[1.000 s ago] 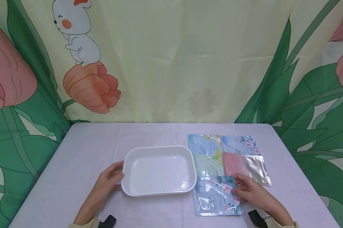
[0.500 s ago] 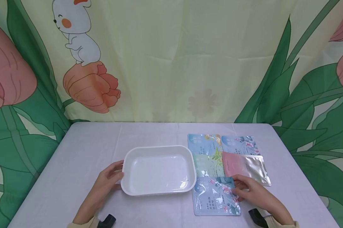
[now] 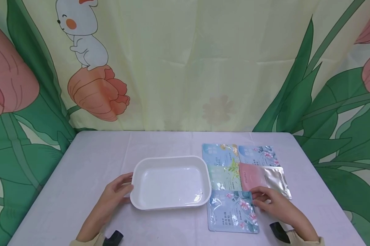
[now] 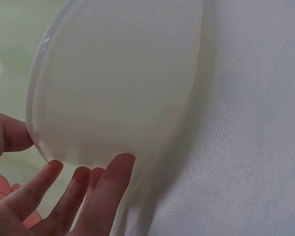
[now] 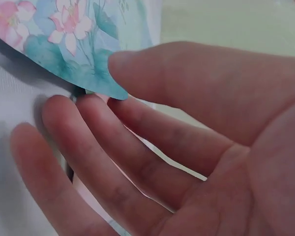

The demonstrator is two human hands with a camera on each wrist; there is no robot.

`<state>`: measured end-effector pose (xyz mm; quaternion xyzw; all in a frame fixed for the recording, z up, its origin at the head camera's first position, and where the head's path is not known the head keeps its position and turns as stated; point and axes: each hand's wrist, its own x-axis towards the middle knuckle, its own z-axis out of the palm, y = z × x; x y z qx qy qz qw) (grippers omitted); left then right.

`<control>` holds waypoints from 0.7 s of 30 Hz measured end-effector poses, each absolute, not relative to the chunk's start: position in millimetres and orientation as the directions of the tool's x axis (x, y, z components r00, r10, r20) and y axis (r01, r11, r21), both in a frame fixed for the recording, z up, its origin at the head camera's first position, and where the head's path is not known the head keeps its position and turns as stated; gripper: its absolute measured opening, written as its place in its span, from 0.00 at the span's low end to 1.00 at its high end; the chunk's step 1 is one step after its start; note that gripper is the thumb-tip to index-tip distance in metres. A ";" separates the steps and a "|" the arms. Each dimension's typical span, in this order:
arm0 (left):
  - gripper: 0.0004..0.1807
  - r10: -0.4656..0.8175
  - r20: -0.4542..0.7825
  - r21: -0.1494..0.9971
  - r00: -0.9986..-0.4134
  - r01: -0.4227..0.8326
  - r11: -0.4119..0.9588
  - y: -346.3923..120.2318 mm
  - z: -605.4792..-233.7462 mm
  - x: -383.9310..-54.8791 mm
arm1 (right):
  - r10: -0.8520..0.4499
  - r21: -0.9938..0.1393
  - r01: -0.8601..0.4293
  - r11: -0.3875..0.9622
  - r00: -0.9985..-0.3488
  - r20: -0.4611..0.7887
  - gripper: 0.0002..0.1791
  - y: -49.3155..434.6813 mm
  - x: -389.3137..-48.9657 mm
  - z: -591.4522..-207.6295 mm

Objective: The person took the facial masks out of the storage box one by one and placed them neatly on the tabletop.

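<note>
In the head view a white tray (image 3: 171,182) stands mid-table. My left hand (image 3: 112,196) holds its left end. In the left wrist view the thumb touches the rim, and the fingertips (image 4: 120,164) lie against the outer wall of the tray (image 4: 123,83). To the right of the tray lies a blue sheet mask packet (image 3: 231,212) with pink flowers. My right hand (image 3: 274,205) pinches its upper right corner. In the right wrist view the thumb (image 5: 152,66) is over the packet (image 5: 64,44) and the index finger under the corner; the other fingers spread loosely.
Behind the held packet lie a green packet (image 3: 224,177), a pink and silver packet (image 3: 263,179) and two blue packets (image 3: 221,153), (image 3: 259,154). A white cloth covers the table (image 3: 95,160). A printed curtain (image 3: 185,68) hangs at the back.
The near packet has shifted slightly left and lies flatter. My right thumb has slid off its face to the upper right corner. The left hand and tray have barely moved.
</note>
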<state>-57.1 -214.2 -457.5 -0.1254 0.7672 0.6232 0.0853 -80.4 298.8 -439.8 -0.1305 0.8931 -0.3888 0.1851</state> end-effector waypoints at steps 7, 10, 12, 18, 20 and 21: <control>0.31 -0.089 -0.245 0.932 -0.965 -0.260 0.254 -217.1 -454.1 -56.9 | -0.313 -0.685 -0.125 0.718 -0.937 -0.157 0.18 296.7 -83.2 -431.6; 0.30 -0.089 -0.211 0.934 -0.973 -0.228 0.275 -220.6 -450.7 -56.5 | -0.264 -0.665 -0.105 0.740 -0.954 -0.143 0.20 292.7 -84.6 -426.0; 0.30 -0.090 -0.174 0.934 -0.981 -0.193 0.299 -222.7 -447.2 -56.5 | -0.242 -0.649 -0.113 0.752 -0.964 -0.113 0.21 289.3 -85.8 -421.6; 0.23 -0.124 -0.038 0.897 -0.992 -0.089 0.434 -223.3 -431.9 -54.7 | -0.212 -0.655 -0.145 0.741 -0.977 -0.023 0.23 275.1 -90.3 -405.3; 0.22 -0.137 -0.005 0.892 -0.991 -0.066 0.447 -221.4 -426.4 -53.7 | -0.209 -0.668 -0.167 0.725 -0.978 0.017 0.23 269.1 -91.7 -399.9; 0.22 -0.140 0.014 0.889 -0.990 -0.052 0.454 -220.3 -423.5 -53.2 | -0.207 -0.671 -0.181 0.719 -0.977 0.042 0.23 265.7 -91.7 -397.1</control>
